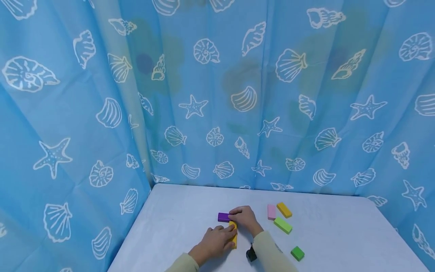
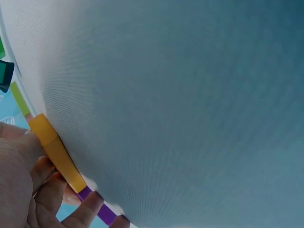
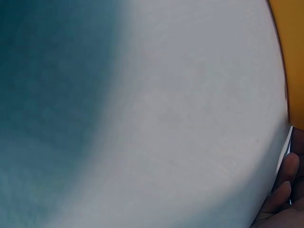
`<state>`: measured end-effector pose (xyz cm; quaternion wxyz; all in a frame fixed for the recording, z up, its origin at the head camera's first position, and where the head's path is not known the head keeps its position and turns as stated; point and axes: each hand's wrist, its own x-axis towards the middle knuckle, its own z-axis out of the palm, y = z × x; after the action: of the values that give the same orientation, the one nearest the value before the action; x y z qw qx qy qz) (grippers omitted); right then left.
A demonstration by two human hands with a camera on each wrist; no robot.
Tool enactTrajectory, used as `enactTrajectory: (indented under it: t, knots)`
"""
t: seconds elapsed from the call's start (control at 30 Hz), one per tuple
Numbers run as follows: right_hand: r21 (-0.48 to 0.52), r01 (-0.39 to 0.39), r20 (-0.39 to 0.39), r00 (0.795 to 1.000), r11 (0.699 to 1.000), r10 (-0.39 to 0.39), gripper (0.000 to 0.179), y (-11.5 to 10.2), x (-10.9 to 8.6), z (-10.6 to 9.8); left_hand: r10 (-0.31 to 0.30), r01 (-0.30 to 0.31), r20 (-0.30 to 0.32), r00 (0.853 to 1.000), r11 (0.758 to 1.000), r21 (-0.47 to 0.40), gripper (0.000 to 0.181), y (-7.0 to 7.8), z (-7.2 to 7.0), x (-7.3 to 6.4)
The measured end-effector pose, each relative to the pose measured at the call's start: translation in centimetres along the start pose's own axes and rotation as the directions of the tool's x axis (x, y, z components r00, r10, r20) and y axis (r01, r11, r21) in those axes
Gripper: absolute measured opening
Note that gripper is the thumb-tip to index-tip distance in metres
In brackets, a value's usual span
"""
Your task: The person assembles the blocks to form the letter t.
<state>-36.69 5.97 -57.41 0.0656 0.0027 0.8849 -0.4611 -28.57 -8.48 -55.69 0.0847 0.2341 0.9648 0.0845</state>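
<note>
A purple block (image 1: 223,217) lies flat on the white table, crosswise at the far end of two yellow blocks (image 1: 234,242) set in a line end to end. My left hand (image 1: 215,241) holds the yellow blocks from the left, fingers over the far part and thumb lower down. Beyond it, my right hand (image 1: 245,218) pinches the right end of the purple block. In the left wrist view, a seam shows between the yellow pieces (image 2: 61,159), and the purple block (image 2: 107,214) meets their end. The right wrist view has yellow (image 3: 292,57) at its edge, above curled fingers (image 3: 280,197).
Right of my hands lie a pink block (image 1: 271,212), another yellow block (image 1: 284,210), a light green block (image 1: 283,225) and a small dark green block (image 1: 297,253). A black device (image 1: 251,254) sits by my right sleeve. Blue shell-print curtains (image 1: 210,158) enclose the table (image 1: 340,234).
</note>
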Motion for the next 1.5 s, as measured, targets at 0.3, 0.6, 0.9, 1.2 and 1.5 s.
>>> enactTrajectory:
  t: [0.3,0.6,0.9,1.2,1.5]
  knots:
    - [-0.011,0.012,0.005,1.000,1.000,-0.012,0.013,0.36,-0.17,0.20,0.009,-0.009,0.001,1.000,1.000,-0.013,0.048,0.03,0.06,-0.22]
    - [0.002,-0.011,0.029,1.000,1.000,0.011,0.013,0.30,-0.13,-0.06,-0.013,0.013,0.019,1.000,0.999,-0.031,0.048,-0.16,0.41,0.04]
    - [-0.020,0.014,0.046,0.999,1.000,-0.013,0.012,-0.33,0.27,-0.59,0.010,-0.009,0.001,1.000,1.000,-0.026,0.049,-0.67,0.35,0.51]
    - [-0.044,0.004,0.065,0.998,0.999,-0.001,0.012,-0.47,0.38,-0.67,0.009,-0.009,0.002,1.000,0.999,-0.043,0.049,-0.64,0.10,0.25]
    - [-0.059,0.007,0.069,0.998,0.998,-0.003,0.012,-0.02,0.28,-0.55,0.008,-0.008,0.002,1.000,0.999,-0.043,0.048,-0.44,0.45,0.20]
